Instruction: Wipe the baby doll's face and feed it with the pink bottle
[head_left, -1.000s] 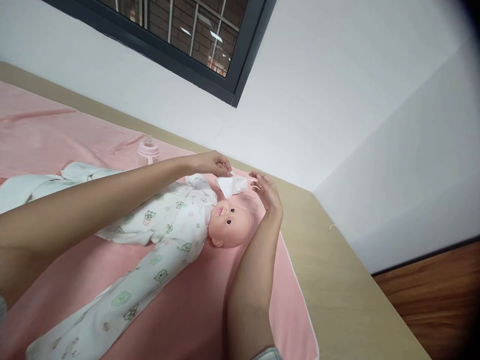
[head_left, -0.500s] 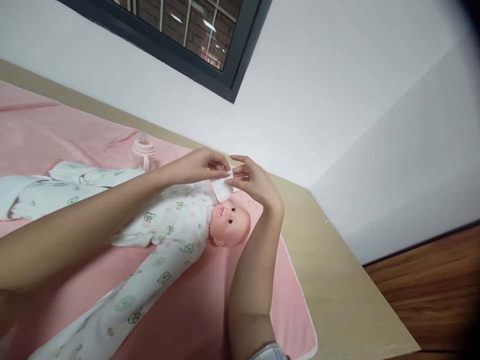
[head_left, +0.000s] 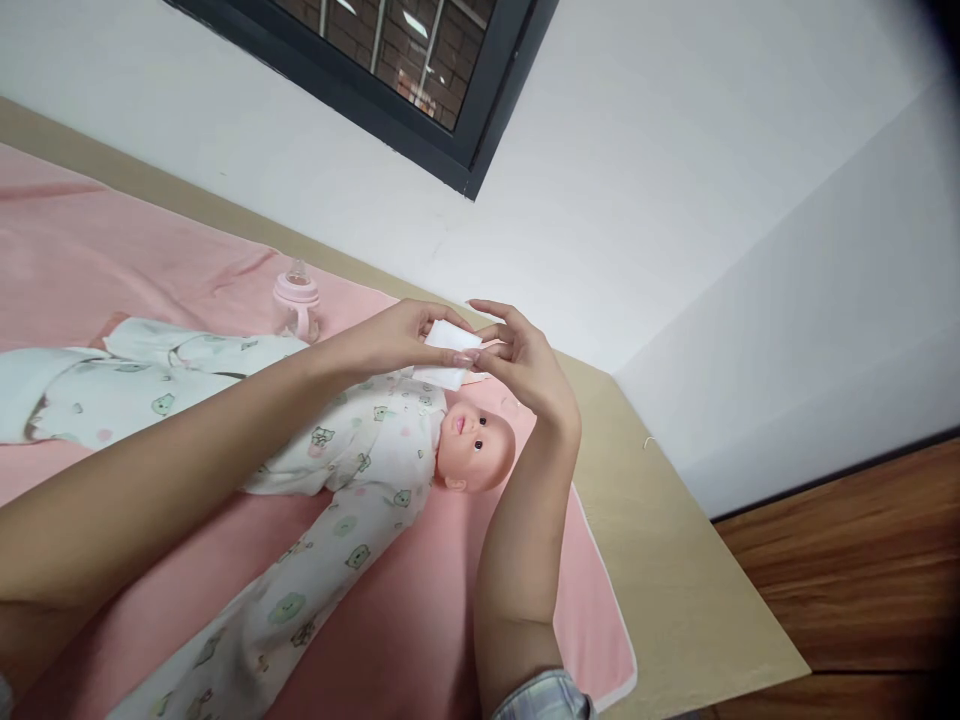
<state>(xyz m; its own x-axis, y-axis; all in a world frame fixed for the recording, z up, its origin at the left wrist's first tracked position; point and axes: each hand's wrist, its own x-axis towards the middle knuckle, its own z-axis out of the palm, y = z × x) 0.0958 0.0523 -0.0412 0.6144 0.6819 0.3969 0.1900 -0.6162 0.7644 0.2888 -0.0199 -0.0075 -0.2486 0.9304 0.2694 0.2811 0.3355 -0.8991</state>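
Note:
A small folded white tissue (head_left: pixel 441 376) is held up just above the doll's neck and chest. My left hand (head_left: pixel 409 335) pinches it, with the thumb on the near face and the fingers behind. The fingertips of my right hand (head_left: pixel 529 365) close on its right edge and touch my left thumb. Below them the baby doll (head_left: pixel 480 455) lies on its back, head to the right, dressed in a white suit printed with green bears. The doll's far shoulder is partly covered by my left hand and the tissue.
A pink blanket (head_left: pixel 420 600) lies under the doll on a wooden table (head_left: pixel 660 560). Behind the doll's body stands a baby bottle (head_left: pixel 296 300) with a pink collar and handle. A white wall with a dark-framed window (head_left: pixel 450 150) rises behind the table.
The tissue has turned so that its flat face shows more fully. My right fingertips have come together at its edge against my left thumb. The whole view has shifted slightly.

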